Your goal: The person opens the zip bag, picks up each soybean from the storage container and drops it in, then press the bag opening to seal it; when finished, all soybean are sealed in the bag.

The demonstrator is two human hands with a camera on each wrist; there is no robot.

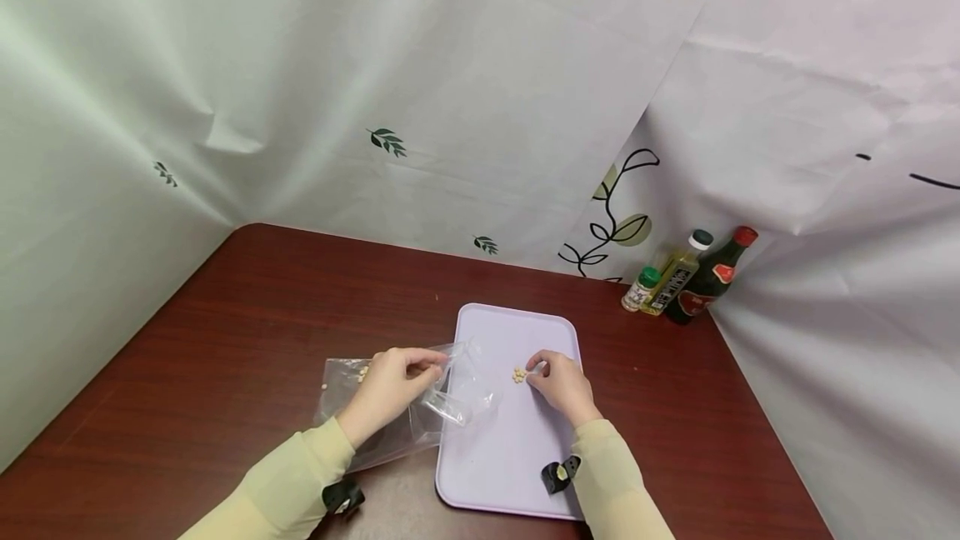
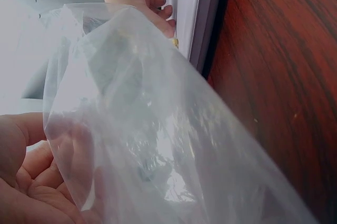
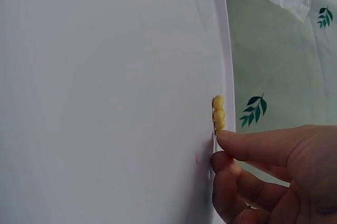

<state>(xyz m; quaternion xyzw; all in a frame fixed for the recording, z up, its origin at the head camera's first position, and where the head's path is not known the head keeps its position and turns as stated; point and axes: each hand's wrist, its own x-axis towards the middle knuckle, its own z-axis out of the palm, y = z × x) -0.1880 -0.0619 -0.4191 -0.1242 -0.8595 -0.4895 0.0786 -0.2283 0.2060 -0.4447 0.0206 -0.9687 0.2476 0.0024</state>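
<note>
A clear plastic bag (image 1: 457, 402) lies partly on the table and partly over the left side of the lilac tray (image 1: 510, 457). My left hand (image 1: 393, 382) grips the bag near its raised edge; film covers part of the fingers in the left wrist view. Several small pale-yellow beans (image 1: 519, 375) sit clustered on the tray, seen as a short row of beans (image 3: 218, 112) in the right wrist view. Right beside them is my right hand (image 1: 562, 386), thumb and forefinger tips slightly apart, nothing visible between them. A few beans (image 1: 363, 373) show through the bag.
One loose bean (image 1: 324, 387) lies left of the bag. At the table's back right stand a green-capped shaker (image 1: 640, 290), a yellow oil bottle (image 1: 673, 277) and a dark red-capped bottle (image 1: 708, 280). Patterned white sheeting (image 1: 300, 107) hangs behind the table.
</note>
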